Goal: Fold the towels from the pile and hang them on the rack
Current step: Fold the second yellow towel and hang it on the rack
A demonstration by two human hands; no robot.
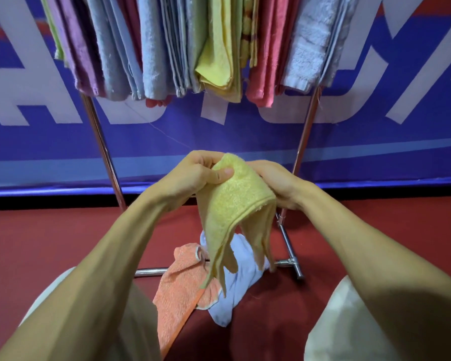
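Red floor [37,243], blue banner [219,136] behind; head view: rack [306,131] ahead, crowded with hung towels [156,48]; I log yellow towel [235,201] between both hands, long axis hanging down over the pile [177,287]; left hand [201,173] pinches its top fold; right hand [274,183] grips alongside; rack lies up and forward, I judge equally near both hands.

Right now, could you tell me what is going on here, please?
A person grips a yellow towel with the left hand and right hand, holding it up bunched before the rack, where many towels already hang. An orange towel and a pale blue towel lie on the floor below, not yet folded.
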